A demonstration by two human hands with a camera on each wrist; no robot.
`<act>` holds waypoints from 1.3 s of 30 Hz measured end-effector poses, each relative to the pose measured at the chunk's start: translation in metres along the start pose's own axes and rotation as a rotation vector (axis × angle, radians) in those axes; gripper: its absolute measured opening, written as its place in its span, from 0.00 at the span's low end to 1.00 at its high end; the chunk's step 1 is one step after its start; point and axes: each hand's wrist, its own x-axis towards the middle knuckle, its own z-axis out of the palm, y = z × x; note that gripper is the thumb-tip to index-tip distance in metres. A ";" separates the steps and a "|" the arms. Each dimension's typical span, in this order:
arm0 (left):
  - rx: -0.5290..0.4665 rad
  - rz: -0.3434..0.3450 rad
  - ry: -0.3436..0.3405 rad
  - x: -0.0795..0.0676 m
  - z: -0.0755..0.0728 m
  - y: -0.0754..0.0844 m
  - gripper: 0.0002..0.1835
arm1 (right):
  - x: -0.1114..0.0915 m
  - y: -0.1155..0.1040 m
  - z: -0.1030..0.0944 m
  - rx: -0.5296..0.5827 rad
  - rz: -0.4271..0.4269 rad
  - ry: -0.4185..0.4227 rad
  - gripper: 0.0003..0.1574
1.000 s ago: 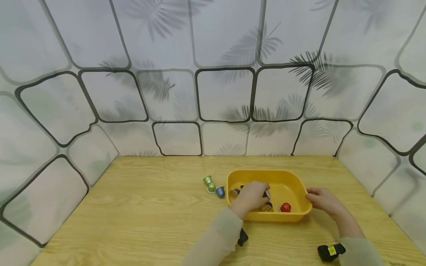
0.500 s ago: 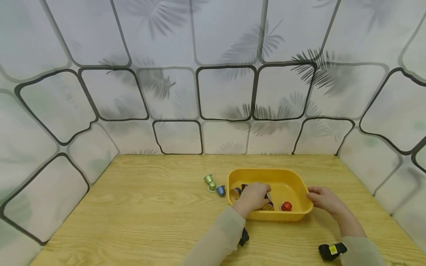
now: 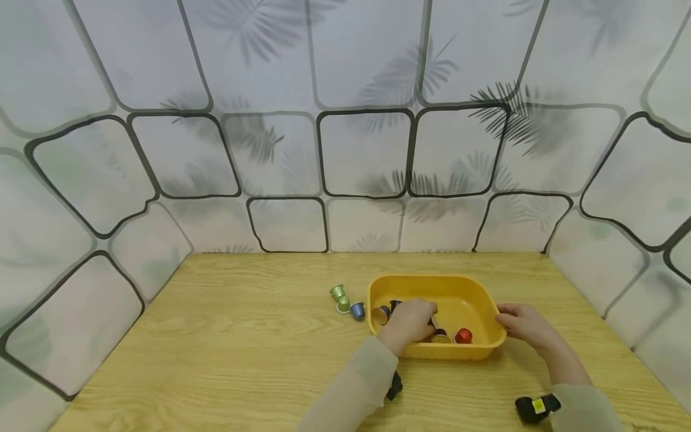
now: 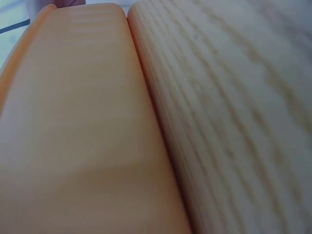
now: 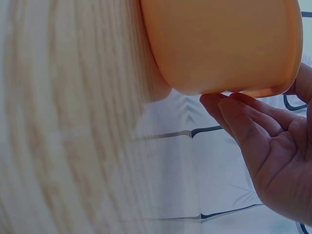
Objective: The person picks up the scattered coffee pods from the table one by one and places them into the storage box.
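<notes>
A yellow plastic tray (image 3: 464,300) stands on the table with several coffee capsules inside. My left hand (image 3: 409,324) reaches over its near wall into the left half, fingers pointing down among the capsules; the fingertips are hidden. A dark capsule (image 3: 431,324) shows beside those fingers, but whether they grip it cannot be seen. Right of them lie a gold capsule (image 3: 440,337) and a red capsule (image 3: 463,336); a brown one (image 3: 381,315) sits near the left wall. My right hand (image 3: 523,324) pinches the tray's right rim, its fingers against the outer wall in the right wrist view.
Outside the tray, to its left, are two green capsules (image 3: 340,297) and a blue capsule (image 3: 357,311). The wooden table (image 3: 243,348) meets patterned fabric walls (image 3: 281,156) at the back and sides. Black wrist devices (image 3: 534,409) show by the sleeves.
Inside the tray, my left hand has shifted slightly and the gold capsule has moved a little right, closer to the red one. My right hand keeps its hold on the rim.
</notes>
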 end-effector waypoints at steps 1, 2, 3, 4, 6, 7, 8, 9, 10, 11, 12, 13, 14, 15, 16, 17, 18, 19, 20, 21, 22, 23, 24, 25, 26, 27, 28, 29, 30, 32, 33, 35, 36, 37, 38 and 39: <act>0.005 0.000 -0.002 0.000 0.000 0.000 0.12 | 0.000 0.000 0.000 0.001 -0.001 0.000 0.27; 0.009 0.000 -0.006 0.001 0.000 0.000 0.12 | 0.000 0.000 0.000 0.002 -0.001 0.002 0.27; 0.013 -0.001 -0.011 0.001 0.000 0.000 0.13 | 0.000 0.000 0.000 0.000 -0.006 -0.001 0.26; 0.018 0.000 -0.017 0.001 0.000 0.001 0.13 | 0.000 0.000 0.000 -0.001 -0.003 0.002 0.26; 0.031 0.002 -0.026 0.001 0.000 0.001 0.13 | 0.000 0.000 -0.001 -0.002 -0.001 0.003 0.26; 0.036 0.001 -0.030 0.001 0.000 0.001 0.13 | 0.000 0.000 -0.001 -0.003 0.000 0.004 0.26; 0.042 0.000 -0.036 0.001 0.000 0.001 0.13 | 0.000 -0.001 0.000 -0.003 0.002 0.005 0.26; 0.047 -0.001 -0.039 0.001 0.000 0.001 0.13 | 0.000 -0.001 -0.001 -0.008 -0.002 0.000 0.26; 0.051 -0.002 -0.042 0.001 0.001 0.001 0.13 | 0.000 -0.001 -0.001 -0.006 0.004 0.003 0.26; 0.056 -0.003 -0.045 0.001 0.002 0.001 0.13 | 0.000 -0.001 -0.001 -0.007 0.004 0.003 0.26; 0.063 -0.002 -0.046 0.001 0.002 0.001 0.13 | 0.000 -0.001 0.000 -0.006 0.010 0.007 0.27; 0.068 -0.002 -0.048 0.001 0.003 0.001 0.13 | 0.000 -0.002 0.000 -0.005 0.013 0.010 0.27; 0.071 0.000 -0.049 0.001 0.003 0.001 0.13 | 0.000 -0.002 0.000 -0.006 0.010 0.009 0.27; 0.074 0.004 -0.048 0.001 0.003 0.001 0.13 | 0.000 -0.002 0.000 -0.008 0.008 0.009 0.27; 0.078 0.007 -0.048 0.001 0.004 0.001 0.13 | -0.001 -0.002 0.000 -0.009 0.005 0.009 0.27; 0.082 0.011 -0.048 0.001 0.003 0.001 0.13 | -0.001 -0.002 0.000 -0.008 0.003 0.010 0.27; 0.086 0.015 -0.048 0.001 0.003 0.001 0.13 | -0.001 -0.002 0.000 -0.008 0.003 0.011 0.27; 0.088 0.018 -0.049 0.001 0.003 0.001 0.12 | -0.001 -0.001 0.000 -0.008 0.003 0.012 0.27; 0.090 0.020 -0.049 0.000 0.003 0.001 0.12 | -0.001 -0.001 0.000 -0.011 0.001 0.010 0.27; 0.094 0.022 -0.048 0.000 0.003 0.002 0.11 | -0.001 -0.001 0.000 -0.011 0.000 0.009 0.27; 0.101 0.023 -0.049 0.000 0.002 0.002 0.10 | -0.001 -0.001 0.000 -0.012 -0.001 0.008 0.26; 0.105 0.023 -0.051 0.000 0.002 0.002 0.10 | -0.001 -0.001 0.001 -0.010 0.007 0.014 0.26; 0.109 0.022 -0.051 0.000 0.002 0.002 0.10 | -0.001 -0.001 0.001 -0.011 0.006 0.013 0.26; 0.114 0.022 -0.052 0.000 0.002 0.002 0.09 | -0.001 -0.001 0.001 -0.014 0.005 0.013 0.26; 0.116 0.021 -0.053 0.000 0.002 0.002 0.09 | -0.001 -0.001 0.001 -0.019 0.005 0.013 0.27; 0.120 0.021 -0.055 -0.001 0.002 0.003 0.09 | -0.001 -0.001 0.001 -0.019 0.007 0.013 0.27; 0.123 0.021 -0.056 0.000 0.002 0.003 0.09 | -0.001 -0.002 0.001 -0.020 0.009 0.015 0.27; 0.122 0.021 -0.058 0.000 0.002 0.003 0.09 | -0.001 -0.002 0.001 -0.020 0.010 0.015 0.27; 0.122 0.020 -0.060 0.000 0.003 0.003 0.09 | -0.001 -0.001 0.001 -0.021 0.009 0.015 0.27; 0.121 0.020 -0.065 0.001 0.003 0.002 0.09 | -0.001 -0.001 0.001 -0.022 0.010 0.017 0.27; 0.121 0.020 -0.068 0.001 0.003 0.002 0.09 | -0.001 -0.001 0.001 -0.020 0.011 0.017 0.26; 0.120 0.019 -0.076 0.001 0.004 0.002 0.10 | -0.001 -0.001 0.001 -0.021 0.012 0.017 0.26; 0.122 0.019 -0.081 0.001 0.004 0.002 0.10 | -0.001 -0.001 0.001 -0.021 0.014 0.016 0.27; 0.126 0.019 -0.084 0.001 0.003 0.003 0.10 | -0.002 -0.002 0.001 -0.022 0.017 0.016 0.27; 0.129 0.019 -0.088 0.001 0.003 0.003 0.10 | -0.002 -0.002 0.001 -0.021 0.019 0.014 0.27; 0.133 0.020 -0.090 0.001 0.003 0.003 0.10 | -0.001 -0.002 0.001 -0.021 0.020 0.014 0.27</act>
